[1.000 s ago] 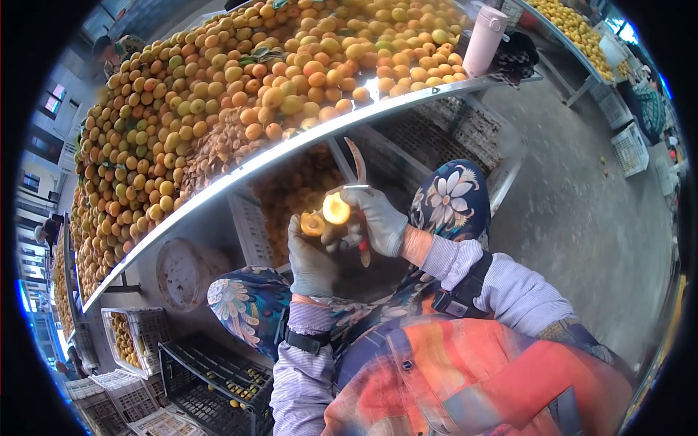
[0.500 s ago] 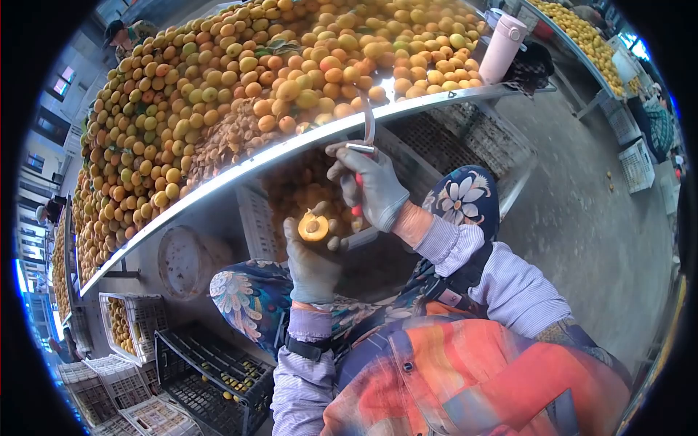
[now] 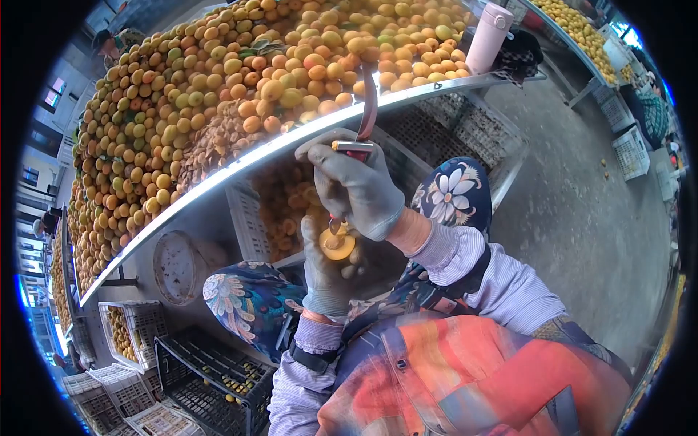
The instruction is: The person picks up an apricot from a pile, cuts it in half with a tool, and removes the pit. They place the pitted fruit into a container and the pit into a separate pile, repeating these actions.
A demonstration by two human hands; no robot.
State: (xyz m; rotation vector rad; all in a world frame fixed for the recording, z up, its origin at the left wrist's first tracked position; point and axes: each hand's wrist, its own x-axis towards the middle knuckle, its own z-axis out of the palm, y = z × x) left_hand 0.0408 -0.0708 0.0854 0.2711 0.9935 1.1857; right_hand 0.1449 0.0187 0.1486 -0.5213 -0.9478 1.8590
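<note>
My left hand (image 3: pixel 326 272), in a grey glove, is closed round a halved apricot (image 3: pixel 337 245) with its cut face up. Above it my right hand (image 3: pixel 356 185), gloved too, grips a knife (image 3: pixel 368 109) with a red handle; its curved blade points up and away. The red lower end of the tool touches or nearly touches the middle of the cut fruit, where the brown stone sits. Beyond my hands, a metal-edged table (image 3: pixel 211 180) bears a large heap of apricots (image 3: pixel 160 109) and a pile of brown stones (image 3: pixel 214 138).
Under the table edge a crate (image 3: pixel 247 218) holds apricots beside an emptier crate (image 3: pixel 480 131). A pink bottle (image 3: pixel 489 40) stands at the table's right end. A round bucket (image 3: pixel 175 267), a black crate (image 3: pixel 211 374) and white crates (image 3: pixel 131 334) are at left. Another person (image 3: pixel 120 45) is at upper left.
My right hand has moved left and down, bringing the lower end of the tool to the fruit. My left hand, with the apricot half, has shifted slightly right and down.
</note>
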